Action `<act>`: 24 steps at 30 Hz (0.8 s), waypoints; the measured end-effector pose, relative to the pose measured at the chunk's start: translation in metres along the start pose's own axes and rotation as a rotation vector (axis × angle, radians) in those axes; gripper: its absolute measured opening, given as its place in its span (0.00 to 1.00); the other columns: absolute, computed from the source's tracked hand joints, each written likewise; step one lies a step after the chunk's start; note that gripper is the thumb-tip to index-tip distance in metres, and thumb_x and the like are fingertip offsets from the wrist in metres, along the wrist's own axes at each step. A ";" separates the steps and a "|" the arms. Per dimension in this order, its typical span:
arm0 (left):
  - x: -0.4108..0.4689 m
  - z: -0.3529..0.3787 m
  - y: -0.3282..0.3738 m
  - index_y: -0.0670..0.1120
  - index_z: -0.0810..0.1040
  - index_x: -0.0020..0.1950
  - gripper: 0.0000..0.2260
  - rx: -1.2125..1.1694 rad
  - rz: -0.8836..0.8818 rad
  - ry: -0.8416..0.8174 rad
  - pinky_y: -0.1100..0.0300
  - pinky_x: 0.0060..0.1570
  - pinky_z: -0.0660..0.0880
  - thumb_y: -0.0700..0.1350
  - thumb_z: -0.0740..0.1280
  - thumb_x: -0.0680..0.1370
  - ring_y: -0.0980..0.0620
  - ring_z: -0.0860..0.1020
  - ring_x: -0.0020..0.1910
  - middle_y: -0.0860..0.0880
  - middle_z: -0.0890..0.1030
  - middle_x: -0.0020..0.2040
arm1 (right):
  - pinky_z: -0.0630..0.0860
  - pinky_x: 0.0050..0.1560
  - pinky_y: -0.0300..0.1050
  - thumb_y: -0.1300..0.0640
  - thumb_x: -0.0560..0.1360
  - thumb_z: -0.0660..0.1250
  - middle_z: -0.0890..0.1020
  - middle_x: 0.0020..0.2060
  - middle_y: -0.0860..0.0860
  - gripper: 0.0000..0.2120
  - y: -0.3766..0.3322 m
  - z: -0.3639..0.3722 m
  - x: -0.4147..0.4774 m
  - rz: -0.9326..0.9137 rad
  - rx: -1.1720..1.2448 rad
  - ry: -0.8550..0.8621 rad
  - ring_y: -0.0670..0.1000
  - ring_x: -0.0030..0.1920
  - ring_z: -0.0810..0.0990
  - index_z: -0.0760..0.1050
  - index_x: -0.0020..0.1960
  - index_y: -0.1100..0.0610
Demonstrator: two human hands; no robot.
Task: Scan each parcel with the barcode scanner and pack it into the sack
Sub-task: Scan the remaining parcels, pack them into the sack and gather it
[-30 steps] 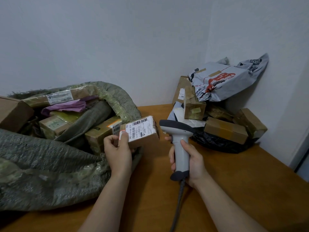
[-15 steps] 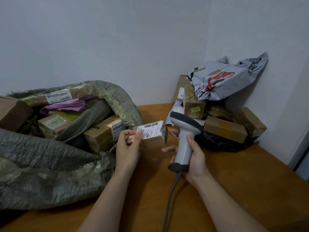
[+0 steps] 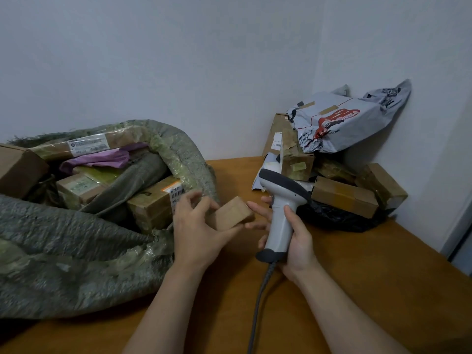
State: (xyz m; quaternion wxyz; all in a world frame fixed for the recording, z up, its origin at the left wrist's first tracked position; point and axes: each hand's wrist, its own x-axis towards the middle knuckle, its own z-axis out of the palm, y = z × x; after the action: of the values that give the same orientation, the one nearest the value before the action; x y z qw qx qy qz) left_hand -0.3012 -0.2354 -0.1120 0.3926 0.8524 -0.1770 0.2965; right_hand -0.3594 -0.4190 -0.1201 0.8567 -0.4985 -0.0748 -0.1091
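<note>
Parcel in hand: the left hand (image 3: 196, 226) is holding a small box (image 3: 231, 213) of brown card just above the table (image 3: 357, 277), between the sack's mouth and the scanner. Only plain brown faces are showing; no label is in view.
Left fingers: thumb and palm are cradling the near end of the box, and the upper fingers are curling loosely over its far side. They are blurred, so I cannot tell how firmly they are pressing.
Right hand: the right hand (image 3: 293, 241) is gripping the barcode scanner (image 3: 281, 200) by its handle, thumb on the near side and fingers wrapping round the far side. Their tips are reaching the box's right end, touching or nearly so.
Scanner: the head is tilting up and to the left, and the cable (image 3: 258, 302) is trailing down toward the camera.
Sack: the sack (image 3: 76, 238) is lying open at left with its rim rolled back, holding several cartons and a purple bag.
Unpacked: a pile of parcels (image 3: 342, 195) is sitting in the right corner, with a grey mailer bag (image 3: 344, 123) leaning on top.
Handling (judgement): the box is looking light and stiff, since one hand is managing it. Taped card may be slick, so pinching across the short faces with thumb opposing fingers is looking safest. Hard squeezing is risking crushed corners.
Step (judgement): the person is either hunting for the label or moving the box to the sack; I cannot say which.
</note>
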 end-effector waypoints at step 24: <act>-0.007 -0.005 0.018 0.50 0.77 0.70 0.22 -0.424 -0.013 0.088 0.50 0.55 0.82 0.47 0.72 0.75 0.54 0.81 0.59 0.54 0.82 0.59 | 0.73 0.67 0.60 0.43 0.77 0.63 0.82 0.64 0.59 0.23 -0.001 0.001 0.001 -0.013 0.031 0.136 0.62 0.65 0.79 0.82 0.64 0.56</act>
State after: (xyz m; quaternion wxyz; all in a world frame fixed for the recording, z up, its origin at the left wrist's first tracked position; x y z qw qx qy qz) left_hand -0.3183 -0.2423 -0.1038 0.5723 0.7381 -0.2125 0.2872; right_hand -0.3585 -0.4184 -0.1183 0.8667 -0.4763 -0.0214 -0.1469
